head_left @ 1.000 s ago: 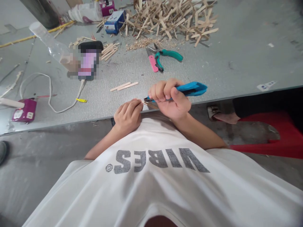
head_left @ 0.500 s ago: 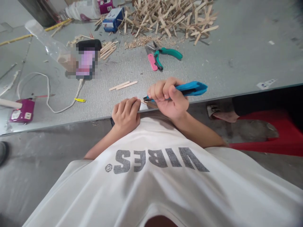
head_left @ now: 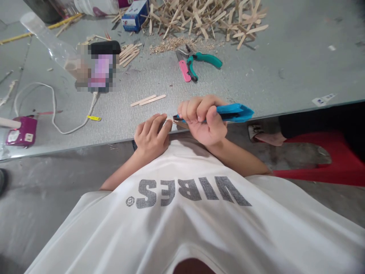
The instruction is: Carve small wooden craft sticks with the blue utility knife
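Your left hand (head_left: 151, 137) and right hand (head_left: 203, 121) meet at the near edge of the worktop (head_left: 285, 72). Your right hand holds the cutter (head_left: 232, 112). Just behind your hands lie two sticks (head_left: 148, 100). Farther back lie the pliers (head_left: 199, 62), and behind them the stick pile (head_left: 205, 17). At the left edge sits the power adapter (head_left: 19, 131).

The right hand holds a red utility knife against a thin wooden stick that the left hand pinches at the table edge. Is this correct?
Not quite: in the head view the utility knife is blue, not red. The right hand holds it against the thin wooden stick pinched by the left hand at the grey table edge.
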Demonstrator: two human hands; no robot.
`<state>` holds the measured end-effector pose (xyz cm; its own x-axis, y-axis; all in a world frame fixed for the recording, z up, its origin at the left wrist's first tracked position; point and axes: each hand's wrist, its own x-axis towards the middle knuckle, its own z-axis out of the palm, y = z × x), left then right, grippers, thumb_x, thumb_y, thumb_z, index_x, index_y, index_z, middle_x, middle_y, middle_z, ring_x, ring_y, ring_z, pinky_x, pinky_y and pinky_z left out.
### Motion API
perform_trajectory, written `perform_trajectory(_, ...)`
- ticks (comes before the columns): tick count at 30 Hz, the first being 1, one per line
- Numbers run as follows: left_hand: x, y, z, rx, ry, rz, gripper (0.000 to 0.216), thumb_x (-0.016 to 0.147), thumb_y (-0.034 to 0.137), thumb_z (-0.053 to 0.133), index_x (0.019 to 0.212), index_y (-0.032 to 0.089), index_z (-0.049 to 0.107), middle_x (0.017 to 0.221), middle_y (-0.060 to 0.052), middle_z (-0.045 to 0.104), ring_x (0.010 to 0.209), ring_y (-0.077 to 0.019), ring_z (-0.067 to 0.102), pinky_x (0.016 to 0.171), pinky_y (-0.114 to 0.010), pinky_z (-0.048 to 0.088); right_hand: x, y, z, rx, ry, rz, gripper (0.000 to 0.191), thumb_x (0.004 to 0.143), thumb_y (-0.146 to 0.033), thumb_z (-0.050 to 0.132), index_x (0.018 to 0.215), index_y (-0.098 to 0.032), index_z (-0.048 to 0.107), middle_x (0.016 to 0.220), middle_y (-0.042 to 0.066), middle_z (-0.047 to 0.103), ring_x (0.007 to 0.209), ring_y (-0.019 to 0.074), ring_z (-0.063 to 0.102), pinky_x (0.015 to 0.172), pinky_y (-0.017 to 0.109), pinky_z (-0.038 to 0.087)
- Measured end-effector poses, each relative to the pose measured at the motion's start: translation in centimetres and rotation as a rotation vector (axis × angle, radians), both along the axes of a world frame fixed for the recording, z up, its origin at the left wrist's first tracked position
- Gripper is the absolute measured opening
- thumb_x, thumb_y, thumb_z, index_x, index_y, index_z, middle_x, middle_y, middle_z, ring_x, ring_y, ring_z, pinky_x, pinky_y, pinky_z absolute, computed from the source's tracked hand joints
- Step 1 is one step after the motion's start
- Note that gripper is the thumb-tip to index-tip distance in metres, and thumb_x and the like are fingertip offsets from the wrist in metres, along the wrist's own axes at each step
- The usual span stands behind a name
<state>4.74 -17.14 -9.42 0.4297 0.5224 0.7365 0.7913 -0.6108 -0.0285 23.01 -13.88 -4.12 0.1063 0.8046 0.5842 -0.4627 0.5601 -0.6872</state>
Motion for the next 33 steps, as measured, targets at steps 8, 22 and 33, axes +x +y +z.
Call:
perform_trajectory(8,-0.3,0.2,-1.0,-0.166,-0.011,0.0,0.033,0.115,0.027,0.058,0.137,0.03,0.081,0.139,-0.011,0.087,0.132,-0.0282,0.082,0.097,-0.043,0.054,0.4,0.3,-0.4,0.074,0.008,0.045,0.072,0.108,-0.073,0.071,0.064,-0.027,0.038,0.052,-0.006,0.03,0.044,0.0139,0.027,0.054,0.038,0.045)
perform_trajectory(22,0.5,0.3,0.5,0.098,-0.043,-0.032,0.031,0.108,0.016,0.058,0.125,0.027,0.08,0.12,-0.007,0.091,0.112,-0.0233,0.086,0.09,-0.038,0.05,0.4,1.9,-2.2,0.232,0.023,0.024,0.07,0.11,-0.075,0.067,0.067,-0.027,0.041,0.052,-0.008,0.029,0.041,0.0129,0.025,0.049,0.036,0.043)
perform_trajectory(33,0.1,0.4,-0.4,-0.088,-0.038,0.003,0.04,0.114,0.03,0.051,0.138,0.024,0.083,0.129,-0.012,0.09,0.121,-0.0276,0.085,0.094,-0.042,0.054,0.6,2.5,-3.8,0.226,-0.033,0.001,0.068,0.108,-0.083,0.062,0.07,-0.029,0.047,0.054,-0.006,0.03,0.044,0.0148,0.03,0.049,0.035,0.044)
